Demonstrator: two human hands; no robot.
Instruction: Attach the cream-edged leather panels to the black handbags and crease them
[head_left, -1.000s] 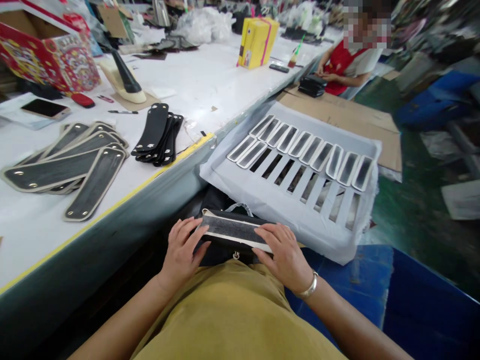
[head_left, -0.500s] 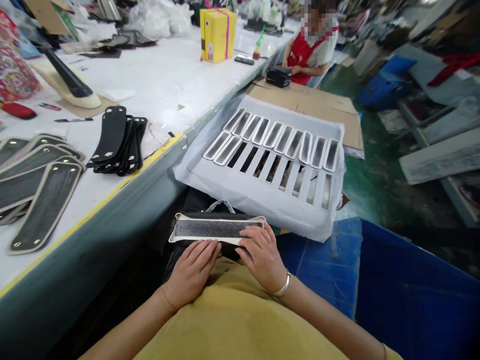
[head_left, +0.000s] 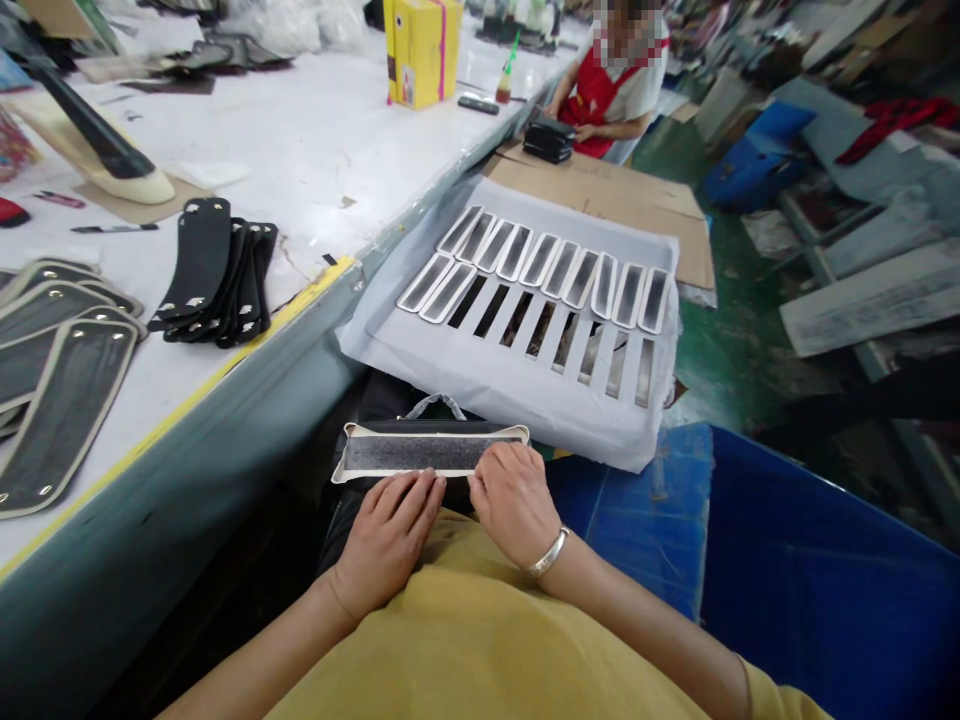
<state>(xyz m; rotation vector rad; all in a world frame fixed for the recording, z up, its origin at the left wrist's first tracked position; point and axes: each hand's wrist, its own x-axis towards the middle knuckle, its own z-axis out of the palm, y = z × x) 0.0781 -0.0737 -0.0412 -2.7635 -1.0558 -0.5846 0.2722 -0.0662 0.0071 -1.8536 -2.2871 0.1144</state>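
Note:
In front of my body lies a long strip [head_left: 412,454] with a dark grey middle and a cream border, its corners flared. It rests on a black bag-like thing [head_left: 349,515] with a plastic-wrapped handle [head_left: 435,402] behind it. My left hand [head_left: 394,520] lies along the strip's near edge, fingers stretched out side by side, thumb hidden. With fingers curled, my right hand [head_left: 517,500] grips the near edge by the right end, covering part of it. Beyond them, a white sheet [head_left: 480,360] with cut-out slots carries several similar white-edged strips [head_left: 514,252].
On the white table [head_left: 300,160] at left lie black snap-fitted straps [head_left: 199,260] and grey cream-edged pieces [head_left: 71,405]. A yellow box [head_left: 424,55] stands farther back. A co-worker in a red apron [head_left: 589,95] handles dark pieces. A blue bin [head_left: 795,540] sits at right.
My right hand has gone from spread fingers on the strip's right end to curled fingers at its near edge. My left hand stays along that edge. The whole view has shifted slightly.

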